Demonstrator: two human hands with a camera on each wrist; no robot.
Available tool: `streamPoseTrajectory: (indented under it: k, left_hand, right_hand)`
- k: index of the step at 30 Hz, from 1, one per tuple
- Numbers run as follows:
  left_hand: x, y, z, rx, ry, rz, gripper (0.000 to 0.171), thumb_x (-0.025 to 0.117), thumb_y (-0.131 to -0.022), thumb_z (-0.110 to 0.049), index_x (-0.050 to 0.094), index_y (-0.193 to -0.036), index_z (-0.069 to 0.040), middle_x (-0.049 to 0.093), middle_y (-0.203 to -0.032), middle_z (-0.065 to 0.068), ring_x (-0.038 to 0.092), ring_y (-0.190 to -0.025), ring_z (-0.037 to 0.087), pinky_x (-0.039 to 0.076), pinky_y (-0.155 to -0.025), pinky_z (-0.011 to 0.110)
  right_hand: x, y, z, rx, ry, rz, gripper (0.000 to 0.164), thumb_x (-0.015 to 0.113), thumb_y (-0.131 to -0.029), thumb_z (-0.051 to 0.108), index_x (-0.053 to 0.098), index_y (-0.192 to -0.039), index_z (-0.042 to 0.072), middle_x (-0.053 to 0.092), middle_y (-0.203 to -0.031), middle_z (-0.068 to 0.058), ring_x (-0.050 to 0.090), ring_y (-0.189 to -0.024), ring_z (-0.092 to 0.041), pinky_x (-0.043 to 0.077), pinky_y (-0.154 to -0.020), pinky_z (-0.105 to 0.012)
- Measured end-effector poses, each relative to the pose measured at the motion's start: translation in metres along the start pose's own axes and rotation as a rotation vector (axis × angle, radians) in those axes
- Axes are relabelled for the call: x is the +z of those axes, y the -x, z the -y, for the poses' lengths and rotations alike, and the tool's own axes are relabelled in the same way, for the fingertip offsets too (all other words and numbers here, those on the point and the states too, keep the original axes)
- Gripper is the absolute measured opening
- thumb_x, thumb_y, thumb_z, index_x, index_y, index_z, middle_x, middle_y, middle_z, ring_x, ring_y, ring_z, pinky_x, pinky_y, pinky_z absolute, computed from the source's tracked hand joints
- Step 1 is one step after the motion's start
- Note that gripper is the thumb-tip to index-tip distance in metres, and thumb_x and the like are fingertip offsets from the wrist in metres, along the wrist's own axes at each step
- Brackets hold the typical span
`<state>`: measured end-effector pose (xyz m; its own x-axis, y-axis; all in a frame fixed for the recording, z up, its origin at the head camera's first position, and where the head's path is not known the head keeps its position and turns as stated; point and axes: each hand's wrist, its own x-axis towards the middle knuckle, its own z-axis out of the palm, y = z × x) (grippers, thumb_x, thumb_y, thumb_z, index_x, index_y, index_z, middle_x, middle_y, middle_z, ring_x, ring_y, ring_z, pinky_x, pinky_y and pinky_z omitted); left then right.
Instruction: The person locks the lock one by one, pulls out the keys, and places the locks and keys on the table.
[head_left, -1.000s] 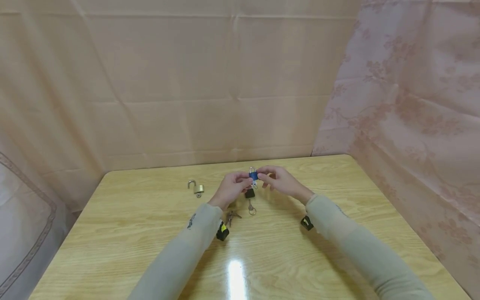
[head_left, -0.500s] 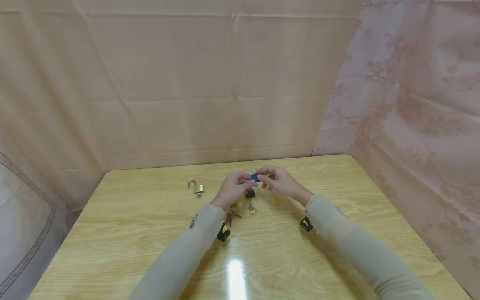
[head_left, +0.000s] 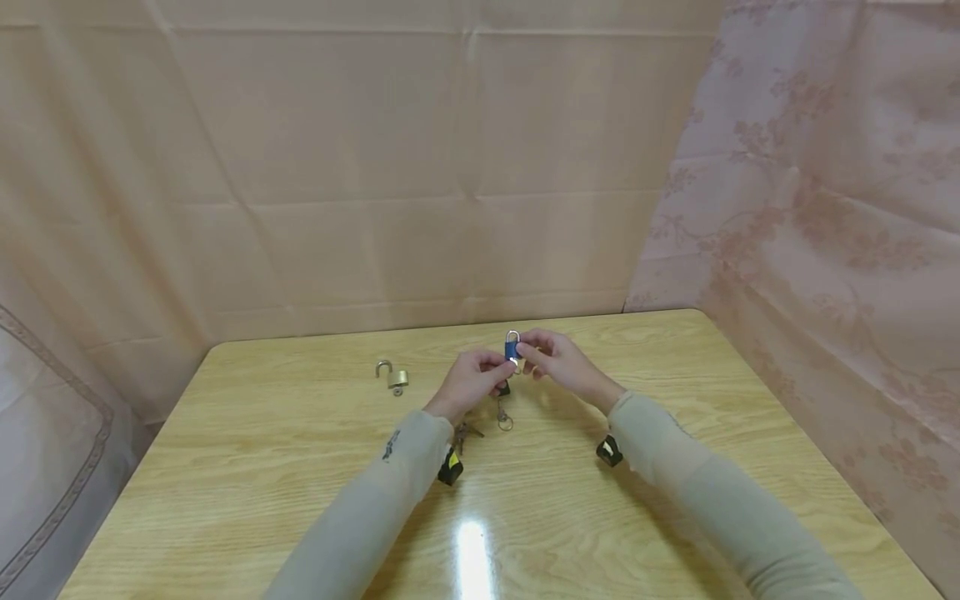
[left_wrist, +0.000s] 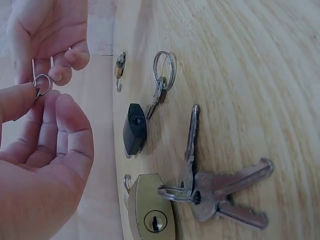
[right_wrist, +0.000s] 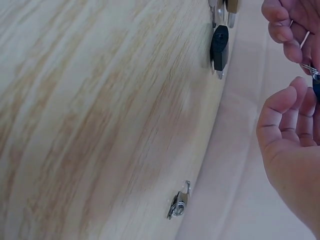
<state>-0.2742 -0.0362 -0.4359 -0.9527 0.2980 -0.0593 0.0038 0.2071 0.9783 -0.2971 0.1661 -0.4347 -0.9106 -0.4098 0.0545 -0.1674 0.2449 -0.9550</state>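
Note:
A blue padlock (head_left: 512,348) with a silver shackle is held up over the table's far part. My right hand (head_left: 561,364) pinches its body from the right side. My left hand (head_left: 471,379) pinches a key at the padlock's lower end; in the left wrist view its ring (left_wrist: 43,84) shows between thumb and fingers. Fingers hide most of the key, so how far it sits in the lock cannot be seen. Below the hands lie a black padlock (left_wrist: 135,129), a key with a ring (head_left: 504,417) and a large brass padlock (left_wrist: 152,210).
A bunch of keys (left_wrist: 210,192) lies by the large brass padlock. To the left is a brass padlock (head_left: 397,378) with its shackle swung out. A small padlock with a ring (right_wrist: 177,205) lies near the table's far edge. Cloth (head_left: 450,167) hangs behind the table.
Both hands have shifted the blue padlock slightly to the right. My left fingers have slid from beside its body to its lower end, and more of its blue body shows.

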Motion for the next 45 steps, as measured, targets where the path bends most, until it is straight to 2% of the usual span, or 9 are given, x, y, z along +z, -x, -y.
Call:
streamPoseTrajectory:
  k: [4, 8, 14, 18, 28, 31, 36, 40, 45]
  left_hand:
    - [0.001, 0.001, -0.001, 0.001, 0.017, -0.006, 0.022, 0.067, -0.100, -0.021, 0.069, -0.107, 0.000, 0.067, -0.106, 0.025, 0.065, -0.089, 0.033, 0.056, -0.076, 0.033]
    - [0.001, 0.001, -0.002, 0.004, 0.028, -0.007, 0.021, 0.066, -0.101, -0.022, 0.069, -0.106, -0.002, 0.067, -0.099, 0.018, 0.064, -0.093, 0.039, 0.056, -0.076, 0.034]
    - [0.003, 0.002, -0.004, 0.020, 0.034, -0.001, 0.022, 0.065, -0.101, -0.021, 0.068, -0.107, -0.001, 0.065, -0.089, 0.006, 0.063, -0.087, 0.034, 0.054, -0.071, 0.029]
    - [0.003, 0.002, -0.004, 0.010, 0.037, -0.001, 0.022, 0.066, -0.101, -0.022, 0.068, -0.108, -0.001, 0.065, -0.089, 0.007, 0.062, -0.083, 0.028, 0.054, -0.069, 0.028]
    - [0.004, 0.003, -0.006, -0.002, 0.033, 0.022, 0.025, 0.064, -0.102, -0.025, 0.066, -0.110, -0.001, 0.066, -0.105, 0.015, 0.062, -0.087, 0.028, 0.057, -0.076, 0.036]
    - [0.007, 0.007, -0.005, 0.003, -0.031, 0.075, 0.022, 0.065, -0.101, -0.023, 0.068, -0.107, -0.002, 0.067, -0.103, 0.013, 0.062, -0.089, 0.029, 0.056, -0.078, 0.040]
    - [0.016, 0.013, 0.004, -0.030, -0.181, 0.200, 0.015, 0.068, -0.097, -0.020, 0.072, -0.100, -0.006, 0.070, -0.097, 0.015, 0.065, -0.079, 0.027, 0.055, -0.068, 0.036]
    - [0.021, 0.015, 0.007, -0.068, -0.278, 0.174, 0.012, 0.069, -0.097, -0.022, 0.073, -0.096, -0.010, 0.071, -0.089, 0.014, 0.063, -0.070, 0.021, 0.048, -0.058, 0.028]
    - [0.025, 0.013, 0.001, -0.095, -0.373, 0.118, 0.013, 0.071, -0.095, -0.020, 0.076, -0.090, -0.009, 0.069, -0.085, 0.012, 0.058, -0.061, 0.016, 0.046, -0.053, 0.025]
  right_hand:
    - [0.000, 0.000, -0.001, 0.015, -0.054, 0.001, 0.038, 0.057, -0.106, 0.027, 0.057, -0.132, -0.001, 0.067, -0.109, -0.013, 0.063, -0.094, -0.029, 0.056, -0.084, -0.043]
    - [0.001, -0.001, -0.002, 0.038, -0.096, -0.006, 0.040, 0.059, -0.105, 0.030, 0.058, -0.132, 0.000, 0.067, -0.109, -0.012, 0.063, -0.093, -0.024, 0.057, -0.085, -0.041]
    - [0.002, -0.002, -0.004, 0.047, -0.093, -0.022, 0.042, 0.060, -0.104, 0.031, 0.060, -0.129, -0.003, 0.067, -0.105, -0.009, 0.062, -0.091, -0.023, 0.056, -0.079, -0.031]
    - [0.003, -0.002, -0.003, 0.047, -0.082, -0.032, 0.038, 0.061, -0.104, 0.030, 0.062, -0.124, -0.002, 0.067, -0.103, -0.007, 0.060, -0.089, -0.021, 0.055, -0.079, -0.032]
    - [0.003, -0.002, 0.000, 0.033, -0.092, -0.058, 0.033, 0.061, -0.104, 0.030, 0.063, -0.120, 0.001, 0.068, -0.100, -0.007, 0.061, -0.085, -0.017, 0.054, -0.077, -0.034]
    - [0.001, -0.004, 0.002, 0.045, -0.200, -0.119, 0.033, 0.060, -0.104, 0.030, 0.061, -0.120, 0.001, 0.064, -0.103, -0.007, 0.059, -0.082, -0.014, 0.053, -0.075, -0.029]
    - [-0.008, -0.010, 0.004, 0.054, -0.475, -0.306, 0.025, 0.062, -0.103, 0.029, 0.058, -0.111, 0.005, 0.056, -0.101, -0.002, 0.054, -0.071, -0.008, 0.050, -0.067, -0.021]
    - [-0.010, -0.009, 0.002, 0.097, -0.470, -0.303, 0.024, 0.065, -0.101, 0.029, 0.060, -0.108, 0.006, 0.057, -0.100, -0.001, 0.053, -0.069, -0.010, 0.050, -0.067, -0.021]
    - [-0.008, -0.007, 0.000, 0.120, -0.470, -0.293, 0.024, 0.067, -0.100, 0.028, 0.061, -0.107, 0.006, 0.056, -0.100, -0.003, 0.054, -0.070, -0.011, 0.051, -0.067, -0.022]
